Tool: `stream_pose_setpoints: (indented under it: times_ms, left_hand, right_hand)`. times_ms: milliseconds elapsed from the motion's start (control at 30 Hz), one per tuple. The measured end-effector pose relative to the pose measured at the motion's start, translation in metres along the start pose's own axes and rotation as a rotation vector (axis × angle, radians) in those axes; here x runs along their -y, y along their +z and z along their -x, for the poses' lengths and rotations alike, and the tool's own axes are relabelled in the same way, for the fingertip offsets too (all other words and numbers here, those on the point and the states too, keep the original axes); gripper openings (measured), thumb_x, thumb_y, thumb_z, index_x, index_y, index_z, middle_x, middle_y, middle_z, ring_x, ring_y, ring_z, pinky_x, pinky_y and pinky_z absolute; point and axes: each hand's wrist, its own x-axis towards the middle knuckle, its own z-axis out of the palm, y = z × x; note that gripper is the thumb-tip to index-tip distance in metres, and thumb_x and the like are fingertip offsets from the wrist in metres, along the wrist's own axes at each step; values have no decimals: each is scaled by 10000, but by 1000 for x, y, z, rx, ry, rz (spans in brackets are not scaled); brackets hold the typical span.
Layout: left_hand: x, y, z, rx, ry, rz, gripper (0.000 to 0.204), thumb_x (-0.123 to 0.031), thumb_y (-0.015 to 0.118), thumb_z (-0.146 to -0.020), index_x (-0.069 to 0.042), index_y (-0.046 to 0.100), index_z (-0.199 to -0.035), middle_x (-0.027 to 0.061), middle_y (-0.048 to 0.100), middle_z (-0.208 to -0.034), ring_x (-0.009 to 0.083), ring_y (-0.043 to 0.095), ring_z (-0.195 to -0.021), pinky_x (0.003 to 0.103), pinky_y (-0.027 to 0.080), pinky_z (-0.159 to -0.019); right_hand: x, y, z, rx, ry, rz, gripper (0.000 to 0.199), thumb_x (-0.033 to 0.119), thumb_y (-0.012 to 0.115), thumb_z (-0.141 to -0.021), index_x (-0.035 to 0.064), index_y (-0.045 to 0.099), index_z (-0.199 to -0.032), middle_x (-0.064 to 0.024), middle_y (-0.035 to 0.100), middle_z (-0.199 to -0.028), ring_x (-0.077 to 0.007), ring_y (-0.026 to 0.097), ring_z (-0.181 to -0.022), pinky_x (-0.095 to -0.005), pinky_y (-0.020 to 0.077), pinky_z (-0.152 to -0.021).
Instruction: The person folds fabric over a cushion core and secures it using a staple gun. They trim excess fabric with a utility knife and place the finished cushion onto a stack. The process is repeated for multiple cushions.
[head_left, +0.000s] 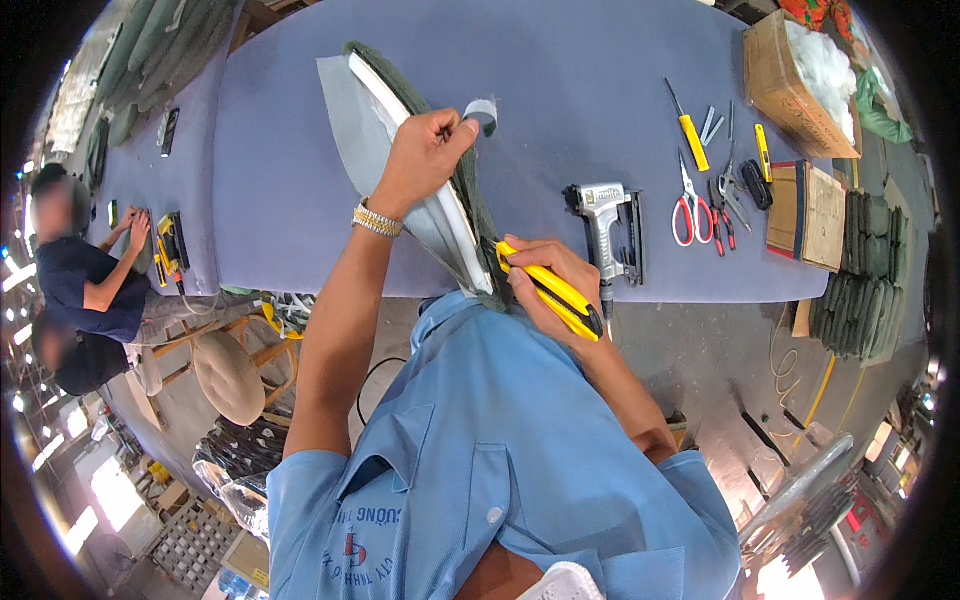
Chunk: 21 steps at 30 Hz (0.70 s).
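Right hand (545, 280) is closed around a yellow utility knife (555, 292); left hand (425, 155) pinches the grey fabric strip (482, 108) of an upholstered panel (440, 215).

The widest open stretch of the tabletop (590, 90) lies across its middle, between the upholstered panel (440, 190) standing on edge at the near side and the tools to the right. Just right of the panel a staple gun (605, 225) blocks the near edge. Farther right, red-handled scissors (688, 205), pliers (728, 200) and a yellow screwdriver (690, 135) crowd the surface, with a cardboard box (785, 85) closing off the far right corner.
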Motion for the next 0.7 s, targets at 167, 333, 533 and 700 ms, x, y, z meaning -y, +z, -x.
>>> stream_pose_setpoints:
  times_ms: [167,333,533,700]
  left_hand:
    - [-6,8,-3,-62,-22,70,480,-288,673,-984,-26,436,-659,-11,356,-585,83,307,-578,317,279,-511]
    - [-9,14,-5,-74,9,32,476,-289,667,-1000,-40,440,-663,-22,375,-588,68,335,-569,307,293,-506]
    - [-6,16,-7,-162,-95,178,485,-315,673,-996,-21,454,-679,8,382,-578,88,339,-575,335,319,-509]
    - [-11,11,2,-216,-50,43,472,-338,682,-988,-10,497,-705,31,408,-558,99,415,-546,349,365,-512]
  right_hand:
    - [10,-10,15,53,52,45,150,-34,735,-857,7,689,-993,-196,760,-1068,-271,758,-991,-337,597,-840]
    - [13,-15,24,59,35,64,147,-41,731,-862,-1,692,-998,-208,756,-1071,-275,757,-974,-340,600,-840]
    - [16,-21,37,72,77,7,127,-39,719,-880,-23,689,-1002,-226,747,-1078,-254,754,-963,-333,609,-822]
    - [10,-21,34,-24,160,-115,126,-13,723,-893,12,694,-1013,-205,724,-1190,-269,741,-1030,-351,591,-885]
